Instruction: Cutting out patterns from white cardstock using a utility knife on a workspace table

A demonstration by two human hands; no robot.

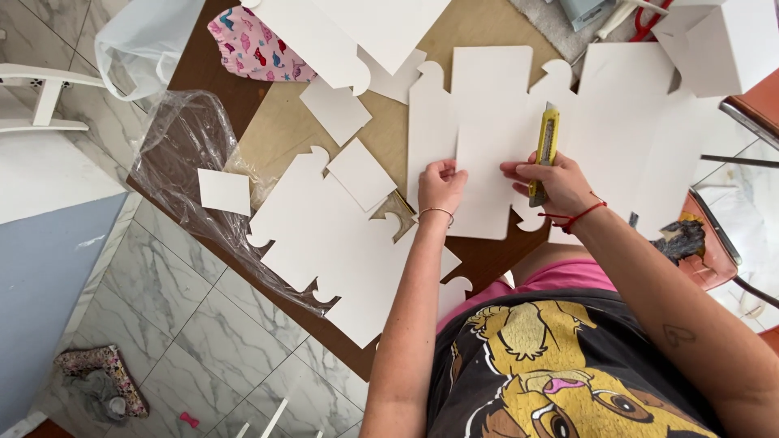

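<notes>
We wear a dark grey shirt with a yellow cartoon lion print (552, 365), pink shorts (564, 277), a thin metal bangle (436, 212) and a red string bracelet (578, 216).

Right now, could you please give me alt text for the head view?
A person's left hand presses a white die-cut card sheet onto a brown table while the right hand holds a yellow utility knife.

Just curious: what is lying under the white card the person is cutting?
Under the white card a tan board shows, resting on the brown table. The left hand presses the card; the right hand holds a yellow knife. Directly beneath is covered.
</notes>
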